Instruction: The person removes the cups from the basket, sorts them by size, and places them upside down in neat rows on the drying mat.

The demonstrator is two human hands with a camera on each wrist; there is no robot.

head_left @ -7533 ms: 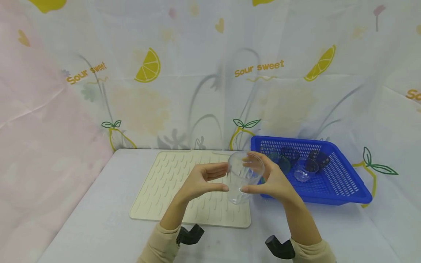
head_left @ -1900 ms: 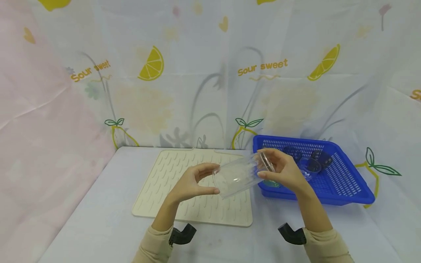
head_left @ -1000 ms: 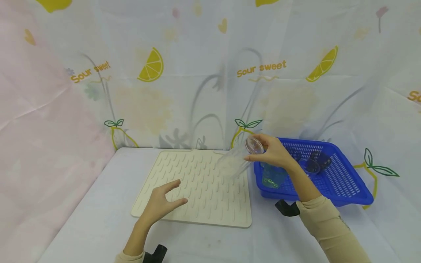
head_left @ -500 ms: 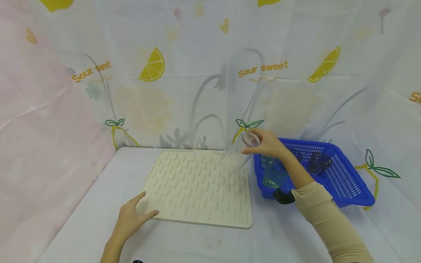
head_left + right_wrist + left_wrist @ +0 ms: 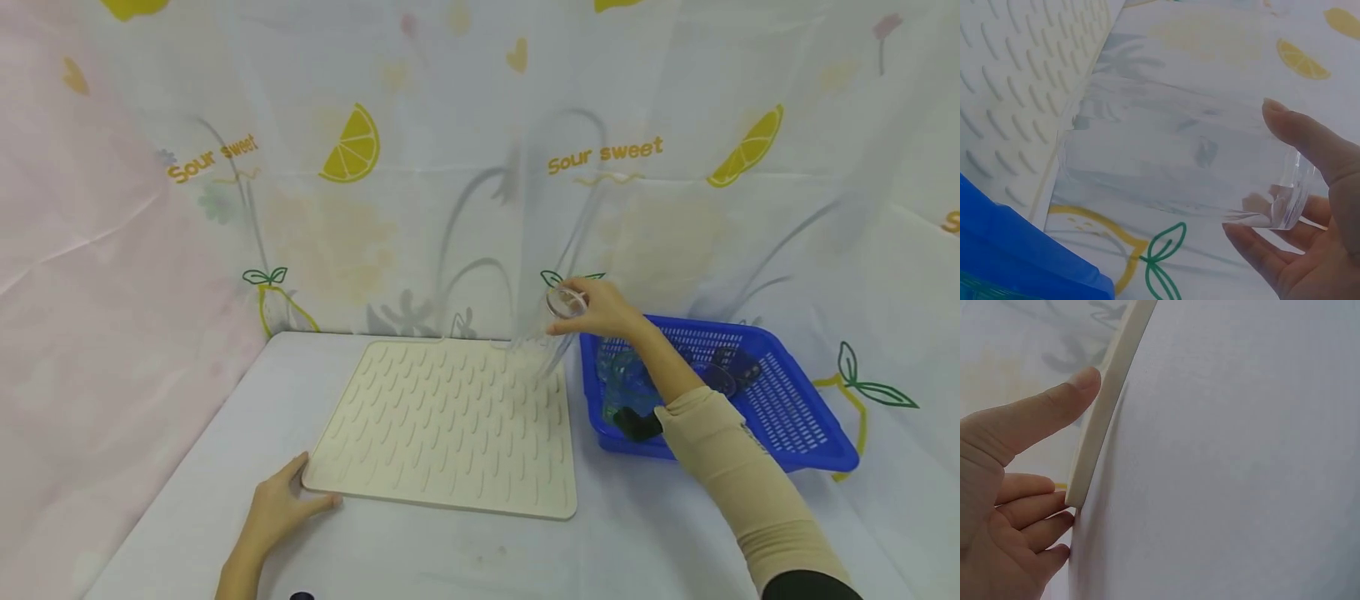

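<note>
My right hand (image 5: 600,310) grips a tall clear drinking glass (image 5: 566,302) near its base. The glass hangs upside down and tilted, its mouth pointing toward the back right corner of a cream drying mat (image 5: 442,425). In the right wrist view, thumb and fingers lie round the base of the glass (image 5: 1166,150), and its rim is close to the mat's edge; whether they touch I cannot tell. My left hand (image 5: 273,512) is at the mat's front left corner. In the left wrist view, the thumb touches the mat's edge (image 5: 1100,419), with relaxed fingers at the corner.
Right of the mat stands a blue perforated basket (image 5: 813,421), partly hidden by my right arm. Inside are greenish glassware (image 5: 618,383), dark glassware (image 5: 738,367) and a clear cup (image 5: 716,379). A lemon-printed cloth (image 5: 450,208) hangs behind the white table (image 5: 420,550).
My left hand has let go of the glass and moved down left to the mat's corner. My right hand has turned the glass mouth-down and carried it toward the mat's back right.
</note>
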